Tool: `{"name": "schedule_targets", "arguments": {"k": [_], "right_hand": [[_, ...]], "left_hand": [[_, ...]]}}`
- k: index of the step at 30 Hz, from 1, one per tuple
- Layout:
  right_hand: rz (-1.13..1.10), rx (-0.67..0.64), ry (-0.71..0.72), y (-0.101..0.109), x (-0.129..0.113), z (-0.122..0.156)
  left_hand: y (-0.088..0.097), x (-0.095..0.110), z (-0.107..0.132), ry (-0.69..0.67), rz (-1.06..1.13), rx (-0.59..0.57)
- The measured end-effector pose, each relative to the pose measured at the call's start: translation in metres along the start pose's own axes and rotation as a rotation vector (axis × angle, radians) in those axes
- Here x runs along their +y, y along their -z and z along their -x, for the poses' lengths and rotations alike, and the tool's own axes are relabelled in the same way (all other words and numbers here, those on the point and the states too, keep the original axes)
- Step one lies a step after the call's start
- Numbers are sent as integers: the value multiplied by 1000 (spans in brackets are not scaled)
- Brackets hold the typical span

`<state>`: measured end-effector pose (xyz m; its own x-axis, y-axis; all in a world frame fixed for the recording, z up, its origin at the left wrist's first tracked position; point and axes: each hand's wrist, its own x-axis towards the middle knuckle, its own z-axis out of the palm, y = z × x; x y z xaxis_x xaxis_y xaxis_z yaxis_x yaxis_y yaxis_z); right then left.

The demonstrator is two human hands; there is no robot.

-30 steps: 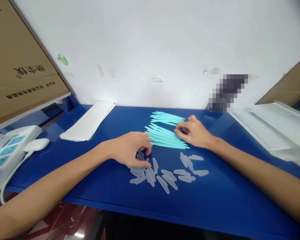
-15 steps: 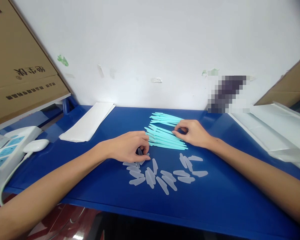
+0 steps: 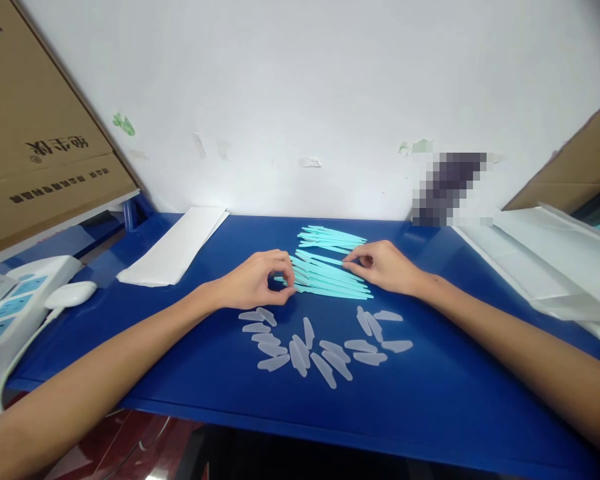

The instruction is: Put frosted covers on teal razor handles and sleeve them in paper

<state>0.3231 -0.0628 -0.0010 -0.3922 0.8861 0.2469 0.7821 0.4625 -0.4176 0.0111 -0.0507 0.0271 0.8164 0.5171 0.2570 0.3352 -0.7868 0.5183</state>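
Note:
Slim turquoise eyebrow razors [image 3: 333,279] lie side by side in the middle of the blue table [image 3: 180,360], with a second bunch [image 3: 333,235] just behind. My right hand [image 3: 380,265] pinches the right end of one razor between thumb and forefinger. At the left ends of the front bunch is my left hand [image 3: 257,277], thumb and forefinger curled together; whatever lies between their tips cannot be made out. A turquoise tip shows through the loop of those fingers. Nearer me, several translucent blade covers [image 3: 335,363] are scattered flat on the table.
Folded white sheets [image 3: 175,247] lie at the back left, by a power strip [image 3: 25,293] with a white plug [image 3: 70,293]. Clear plastic bags [image 3: 540,267] rest at the right. A cardboard box [image 3: 45,127] leans in from the left; a white wall stands behind.
My left hand has shifted up from above the covers to the left ends of the razors, uncovering the covers beneath it. My right hand keeps its pinch on the razor.

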Motion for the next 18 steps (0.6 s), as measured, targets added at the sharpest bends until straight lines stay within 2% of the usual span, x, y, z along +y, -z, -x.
{"name": "schedule_targets", "arguments": {"k": [5, 8, 11, 14, 16, 18], "right_hand": [[80, -41, -69, 4, 4, 7], [148, -32, -71, 2, 6, 11], [158, -23, -62, 0, 5, 13], [106, 39, -50, -1, 3, 14], [61, 114, -38, -2, 2, 14], [7, 245, -19, -3, 1, 14]], "left_hand": [[4, -11, -1, 205, 247, 265], [4, -25, -5, 330, 337, 354], [1, -38, -7, 373, 283, 381], [-2, -43, -6, 361, 175, 382], [-3, -40, -3, 331, 79, 351], [-3, -35, -2, 273, -27, 316]]}}
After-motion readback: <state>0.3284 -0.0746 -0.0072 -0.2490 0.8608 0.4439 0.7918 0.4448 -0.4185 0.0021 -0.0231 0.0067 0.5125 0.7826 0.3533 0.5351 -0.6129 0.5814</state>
